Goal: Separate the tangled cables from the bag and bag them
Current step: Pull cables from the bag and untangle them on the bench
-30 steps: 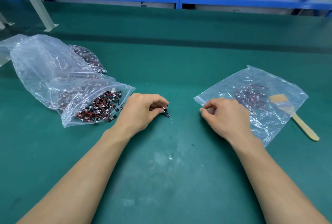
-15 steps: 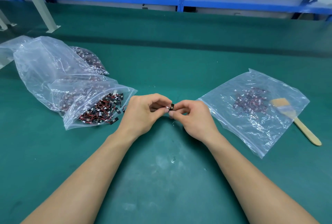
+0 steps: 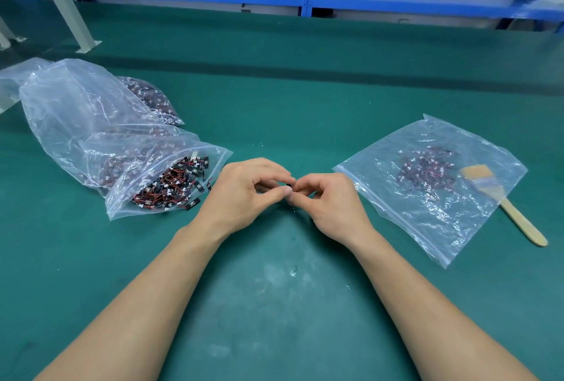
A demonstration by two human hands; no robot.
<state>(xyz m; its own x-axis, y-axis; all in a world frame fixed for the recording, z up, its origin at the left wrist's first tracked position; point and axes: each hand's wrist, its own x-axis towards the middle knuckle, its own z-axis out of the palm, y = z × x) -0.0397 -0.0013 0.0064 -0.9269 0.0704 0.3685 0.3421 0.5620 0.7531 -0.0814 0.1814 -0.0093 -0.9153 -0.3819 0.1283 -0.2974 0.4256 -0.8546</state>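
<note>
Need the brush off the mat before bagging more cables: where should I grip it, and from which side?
Grip the wooden brush by its bare handle, coming from above on the right. The handle lies flat on the green mat, pointing toward the near right, clear of the right bag, whose edge seems to cover the head. Pinch across its long sides.

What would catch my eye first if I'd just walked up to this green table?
Probably the two bare hands meeting mid-table: the left hand and right hand both pinch a tiny black piece between their fingertips. To the left, an open bag spills a tangle of red and black cables. To the right, a flat bag holds a smaller cluster, with a wooden brush at its right edge.
</note>
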